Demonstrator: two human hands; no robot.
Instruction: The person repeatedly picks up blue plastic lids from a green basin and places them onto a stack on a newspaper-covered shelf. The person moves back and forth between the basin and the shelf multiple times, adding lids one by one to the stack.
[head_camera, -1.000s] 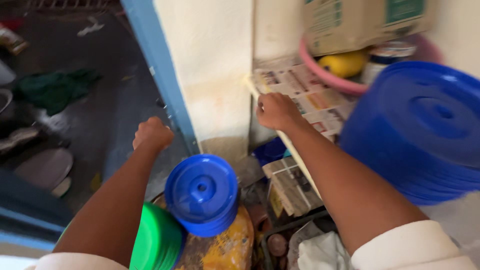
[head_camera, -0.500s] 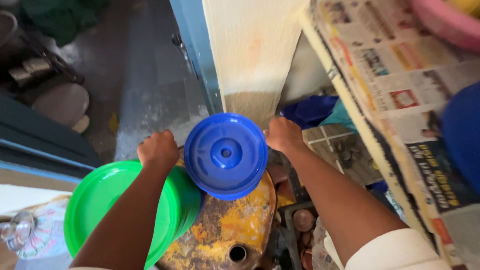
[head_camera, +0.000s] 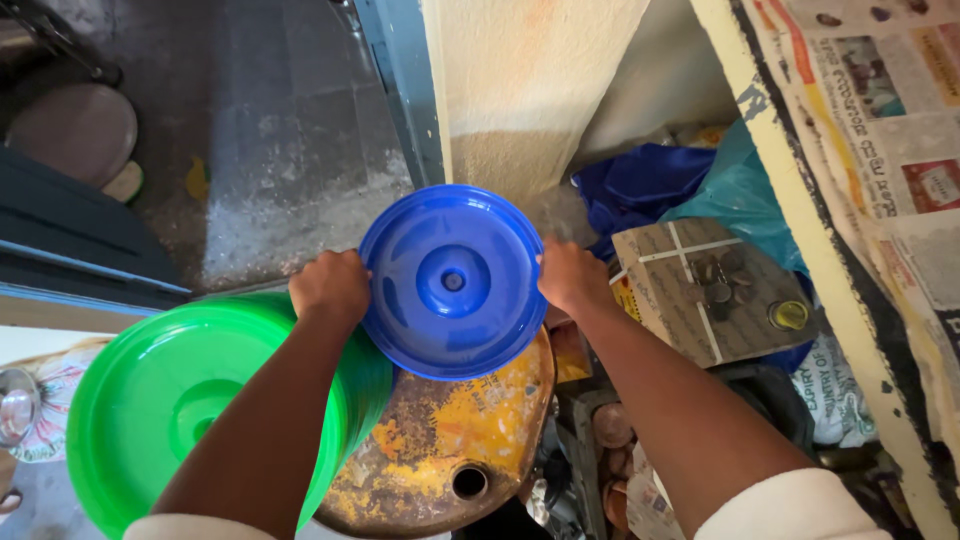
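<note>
A stack of green lids (head_camera: 160, 400) leaned at the left, then the left hand (head_camera: 330, 287) and right hand (head_camera: 572, 277) clamped opposite edges of a round blue lid (head_camera: 452, 282) above a rusty yellow drum (head_camera: 455, 440), beside a newspaper-lined shelf (head_camera: 860, 130).

I have both arms stretched forward and down, bare forearms, white sleeves at the elbows. My left hand (head_camera: 330, 288) is curled into a closed grip, knuckles up. My right hand (head_camera: 570, 277) mirrors it, fingers folded inward.
</note>
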